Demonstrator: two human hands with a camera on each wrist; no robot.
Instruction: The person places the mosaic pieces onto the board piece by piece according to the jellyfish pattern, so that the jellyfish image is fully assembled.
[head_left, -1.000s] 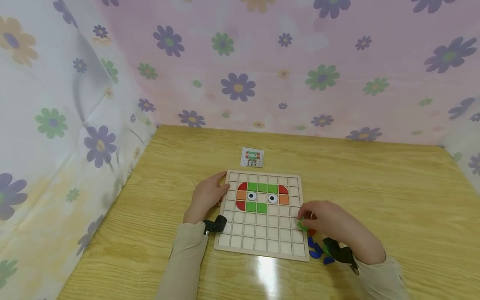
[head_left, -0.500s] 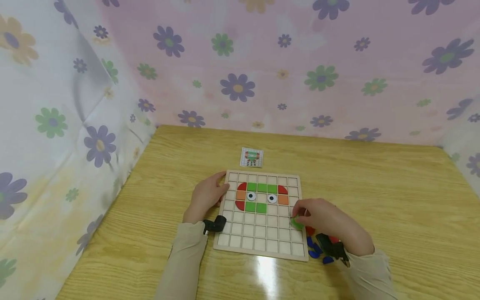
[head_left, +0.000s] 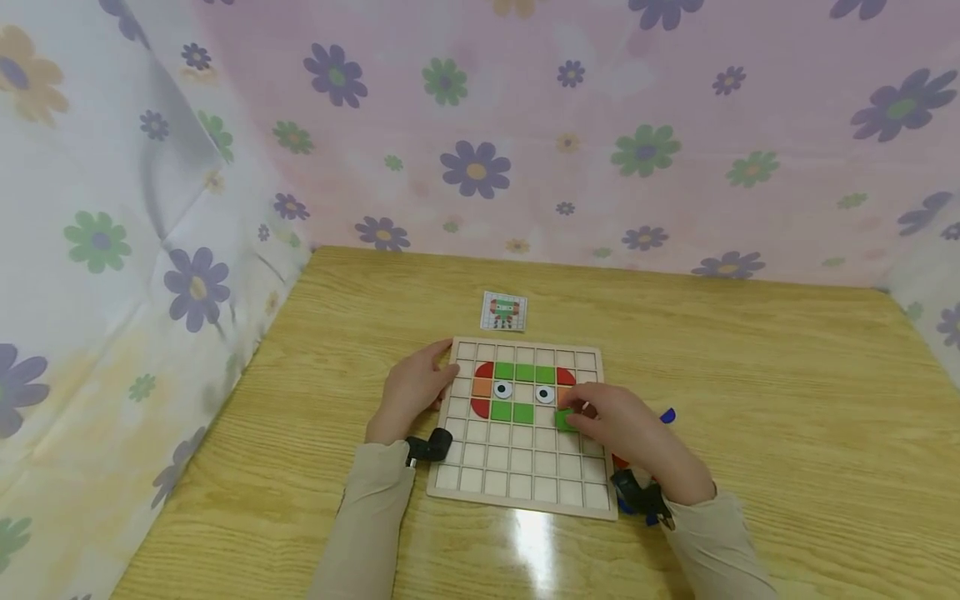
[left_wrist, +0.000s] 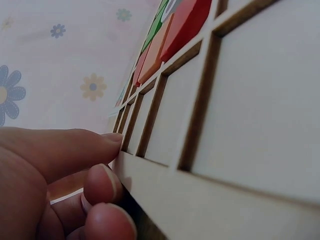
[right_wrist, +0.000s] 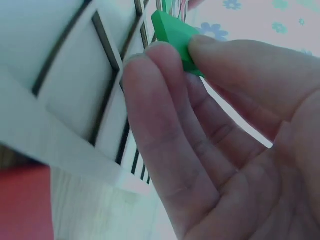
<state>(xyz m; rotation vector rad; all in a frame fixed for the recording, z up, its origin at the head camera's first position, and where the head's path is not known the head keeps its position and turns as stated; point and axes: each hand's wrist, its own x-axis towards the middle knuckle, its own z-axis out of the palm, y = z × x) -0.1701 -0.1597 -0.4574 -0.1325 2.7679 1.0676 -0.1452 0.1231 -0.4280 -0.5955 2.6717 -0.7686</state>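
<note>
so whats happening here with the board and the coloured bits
A person is filling a wooden grid board with coloured tiles. The right hand pinches a green tile over the board beside the two green tiles already laid. The left hand holds the board's left edge. A small picture card lies behind it.

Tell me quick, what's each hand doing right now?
Left hand: fingers curled against the left edge of the wooden grid board, steadying it.
Right hand: pinching a green square tile over the board.
</note>
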